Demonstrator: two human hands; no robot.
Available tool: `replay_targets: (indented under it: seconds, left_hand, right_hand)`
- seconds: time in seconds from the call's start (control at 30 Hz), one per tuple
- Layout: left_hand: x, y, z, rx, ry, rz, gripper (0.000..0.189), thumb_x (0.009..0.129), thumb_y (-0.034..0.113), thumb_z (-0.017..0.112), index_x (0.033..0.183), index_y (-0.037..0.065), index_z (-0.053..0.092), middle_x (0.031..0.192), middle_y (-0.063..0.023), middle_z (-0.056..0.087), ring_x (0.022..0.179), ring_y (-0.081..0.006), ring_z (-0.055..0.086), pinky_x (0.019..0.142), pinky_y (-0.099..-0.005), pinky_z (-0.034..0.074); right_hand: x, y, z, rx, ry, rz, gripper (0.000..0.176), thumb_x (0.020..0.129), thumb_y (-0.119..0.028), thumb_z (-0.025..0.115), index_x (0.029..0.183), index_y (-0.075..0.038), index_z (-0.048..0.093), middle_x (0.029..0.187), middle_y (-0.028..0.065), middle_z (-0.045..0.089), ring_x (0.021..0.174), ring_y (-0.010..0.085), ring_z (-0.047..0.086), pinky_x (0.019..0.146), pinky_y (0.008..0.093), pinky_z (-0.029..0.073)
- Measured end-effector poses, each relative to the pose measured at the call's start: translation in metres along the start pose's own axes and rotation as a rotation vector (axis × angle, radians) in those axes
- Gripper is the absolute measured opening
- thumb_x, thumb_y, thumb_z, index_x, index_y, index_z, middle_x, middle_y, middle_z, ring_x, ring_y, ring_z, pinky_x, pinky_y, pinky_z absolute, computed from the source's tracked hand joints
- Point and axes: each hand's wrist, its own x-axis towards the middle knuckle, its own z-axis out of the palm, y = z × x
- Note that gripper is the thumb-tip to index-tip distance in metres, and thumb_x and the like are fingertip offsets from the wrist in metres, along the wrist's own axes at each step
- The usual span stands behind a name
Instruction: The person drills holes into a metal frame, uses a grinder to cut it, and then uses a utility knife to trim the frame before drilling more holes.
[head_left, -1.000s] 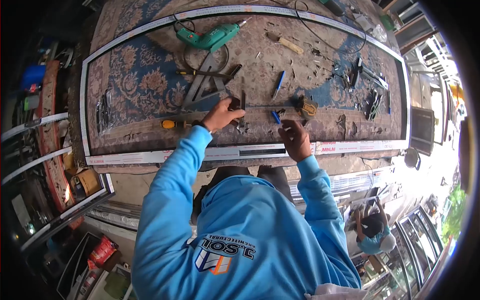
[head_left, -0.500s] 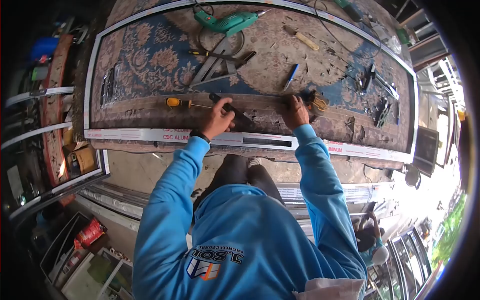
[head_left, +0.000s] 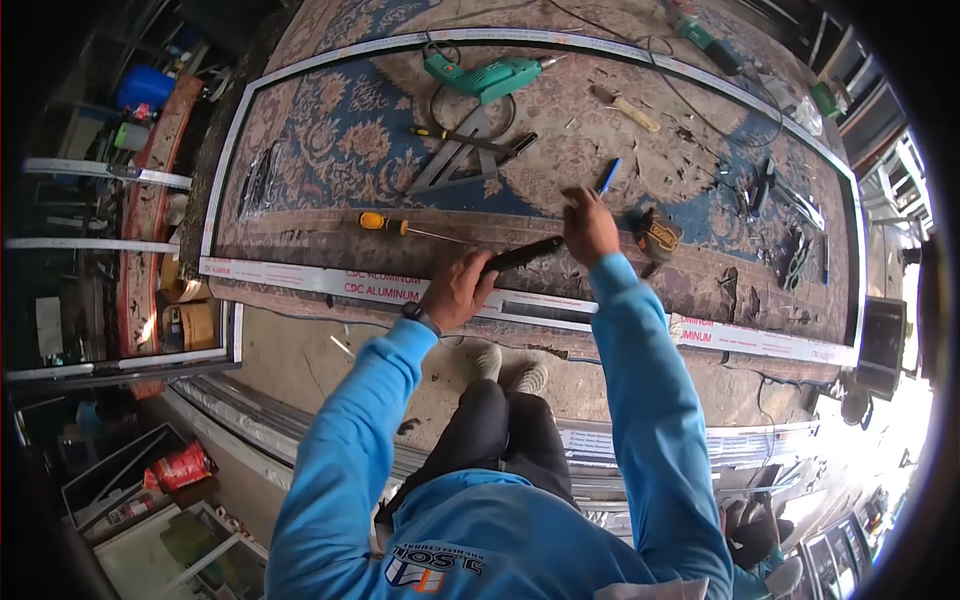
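Note:
A slim black piece [head_left: 525, 254] is held by one end in my left hand [head_left: 457, 290], above the near rail of the white aluminum frame [head_left: 385, 287]. Near its other end is my right hand [head_left: 590, 226], its fingers closed; what they hold, if anything, is too small to make out. A blue pen [head_left: 610, 175] lies just beyond my right hand, and a tape measure [head_left: 657, 236] is to its right. The near rail has a long dark slot between my hands. A yellow-handled screwdriver [head_left: 383, 222] lies left of my left hand.
On the patterned carpet [head_left: 350, 145] are a green drill [head_left: 485, 76], a metal square [head_left: 462, 155], a brush [head_left: 627, 107] and pliers [head_left: 795, 257]. A second green power tool [head_left: 705, 42] lies at the back. Another person [head_left: 755, 540] is at lower right.
The view has shifted. My left hand has come nearer the frame's near rail with the black piece, now angled up to the right. My right hand has moved away from the tape measure, toward the pen.

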Motion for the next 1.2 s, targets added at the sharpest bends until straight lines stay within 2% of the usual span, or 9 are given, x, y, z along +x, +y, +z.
replay_targets:
  seconds: [0.1, 0.37, 0.5, 0.6, 0.9, 0.97, 1.03, 1.1, 1.2]
  left_hand:
    - [-0.013, 0.0, 0.018, -0.312, 0.032, -0.284, 0.028, 0.108, 0.021, 0.057, 0.127, 0.001, 0.062, 0.107, -0.0207, 0.07, 0.096, -0.0378, 0.07, 0.081, -0.0439, 0.055]
    - [-0.021, -0.008, 0.009, -0.533, 0.034, -0.267, 0.03, 0.111, 0.022, 0.055, 0.129, 0.0, 0.063, 0.089, -0.0141, 0.067, 0.08, -0.0207, 0.066, 0.075, -0.0336, 0.052]
    - [-0.024, -0.017, 0.0, -0.568, -0.032, -0.212, 0.028, 0.11, 0.019, 0.058, 0.129, 0.0, 0.063, 0.089, -0.0134, 0.066, 0.079, -0.0211, 0.064, 0.075, -0.0335, 0.051]
    - [-0.026, -0.019, 0.006, -0.521, 0.02, -0.06, 0.024, 0.108, 0.014, 0.058, 0.126, -0.001, 0.065, 0.096, -0.0153, 0.067, 0.087, -0.0259, 0.066, 0.08, -0.035, 0.052]
    - [-0.005, 0.009, 0.038, -0.032, -0.17, 0.58, 0.025, 0.096, 0.002, 0.067, 0.12, 0.0, 0.071, 0.116, -0.0177, 0.066, 0.104, -0.0318, 0.066, 0.09, -0.0406, 0.052]
    - [-0.005, 0.007, 0.044, 0.0, -0.175, 0.665, 0.027, 0.095, 0.003, 0.068, 0.121, 0.001, 0.071, 0.116, -0.0173, 0.066, 0.104, -0.0321, 0.066, 0.09, -0.0406, 0.052]
    - [-0.01, 0.012, 0.047, 0.035, -0.169, 0.723, 0.027, 0.093, 0.002, 0.069, 0.121, 0.001, 0.073, 0.115, -0.0172, 0.066, 0.104, -0.0327, 0.066, 0.091, -0.04, 0.052]
    - [-0.011, 0.014, 0.049, 0.058, -0.142, 0.738, 0.027, 0.093, 0.002, 0.07, 0.119, 0.001, 0.073, 0.115, -0.0171, 0.067, 0.105, -0.0328, 0.066, 0.092, -0.04, 0.052]
    - [-0.01, 0.018, 0.051, 0.065, -0.127, 0.748, 0.026, 0.092, 0.001, 0.07, 0.117, 0.001, 0.073, 0.113, -0.017, 0.068, 0.104, -0.0331, 0.067, 0.091, -0.0402, 0.052]
  right_hand:
    - [0.072, 0.014, 0.047, -0.069, 0.017, -0.216, 0.065, 0.087, 0.002, 0.052, 0.15, -0.01, 0.051, 0.152, 0.0203, 0.052, 0.137, 0.0409, 0.052, 0.113, 0.0481, 0.047]
    - [0.127, 0.046, 0.037, -0.688, -0.279, -0.335, 0.026, 0.104, -0.02, 0.06, 0.128, -0.011, 0.063, 0.12, 0.0177, 0.071, 0.106, 0.042, 0.069, 0.09, 0.0515, 0.057]
    - [0.063, 0.037, -0.033, -0.347, -0.128, -0.083, 0.027, 0.108, -0.016, 0.054, 0.132, -0.006, 0.05, 0.111, 0.0214, 0.074, 0.103, 0.0394, 0.072, 0.088, 0.049, 0.056]
    - [0.012, 0.022, -0.069, 0.11, -0.028, -0.252, 0.034, 0.108, -0.021, 0.062, 0.138, -0.006, 0.056, 0.096, 0.0056, 0.073, 0.081, 0.0156, 0.066, 0.075, 0.0316, 0.053]
    - [-0.109, 0.023, -0.123, 0.88, 0.701, -0.485, 0.023, 0.096, -0.018, 0.077, 0.113, -0.013, 0.063, 0.086, -0.0071, 0.064, 0.069, 0.0051, 0.055, 0.057, 0.0223, 0.038]
    - [-0.135, 0.075, -0.142, -0.233, 0.955, -0.741, 0.032, 0.103, -0.023, 0.07, 0.129, -0.006, 0.061, 0.088, -0.0013, 0.065, 0.075, 0.0094, 0.058, 0.067, 0.0254, 0.045]
    - [-0.152, 0.102, -0.127, -0.196, 0.871, -0.715, 0.042, 0.109, -0.031, 0.061, 0.139, -0.002, 0.057, 0.096, 0.004, 0.068, 0.077, 0.0128, 0.057, 0.071, 0.0286, 0.048]
    - [-0.17, 0.108, -0.131, 0.769, 0.45, -0.547, 0.051, 0.113, -0.044, 0.05, 0.136, 0.0, 0.062, 0.102, 0.0082, 0.071, 0.076, 0.0118, 0.06, 0.069, 0.0273, 0.05]
    - [-0.191, 0.066, -0.092, 0.691, 0.61, -0.399, 0.055, 0.111, -0.048, 0.052, 0.133, 0.0, 0.067, 0.095, 0.0076, 0.072, 0.075, 0.0101, 0.062, 0.066, 0.0265, 0.053]
